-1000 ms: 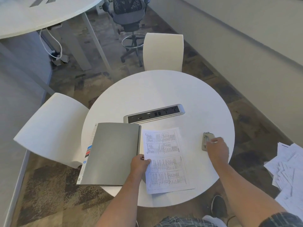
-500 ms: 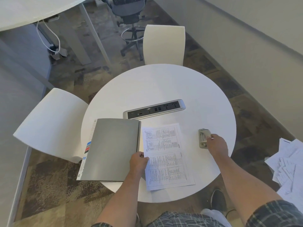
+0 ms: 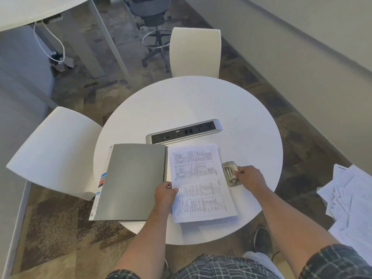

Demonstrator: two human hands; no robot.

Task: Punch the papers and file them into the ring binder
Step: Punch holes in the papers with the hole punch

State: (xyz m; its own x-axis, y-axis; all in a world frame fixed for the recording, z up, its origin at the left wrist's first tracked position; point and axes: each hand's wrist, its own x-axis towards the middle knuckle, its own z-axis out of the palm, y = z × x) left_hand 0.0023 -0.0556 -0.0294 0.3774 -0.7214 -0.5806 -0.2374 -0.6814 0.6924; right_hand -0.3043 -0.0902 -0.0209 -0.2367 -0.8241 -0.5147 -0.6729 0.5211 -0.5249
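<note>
1. Right hand (image 3: 250, 179): fingers are curling round the near end of the hole punch (image 3: 231, 174), gripping it.
2. Hole punch: small, metal, silver; it is lying on the round table (image 3: 201, 101), just beside the right edge of the papers (image 3: 201, 182).
3. Left hand (image 3: 165, 195): thumb and fingers are pinching the left edge of the papers, close to the binder's spine.
4. Papers: printed sheets with tables of small text, lying flat on the table to the right of the ring binder (image 3: 130, 182); the near edge is reaching the table's rim.
5. Ring binder: grey cover showing, with coloured index tabs (image 3: 102, 179) sticking out along its left side; its left part is overhanging the table edge.
6. Power strip (image 3: 184, 131): silver socket unit, sitting in the table top just beyond the binder and papers.
7. White chairs: one (image 3: 52, 152) standing at the table's left, another (image 3: 195, 51) at its far side.
8. Loose sheets (image 3: 350, 200): a heap lying at the far right, below table level.
</note>
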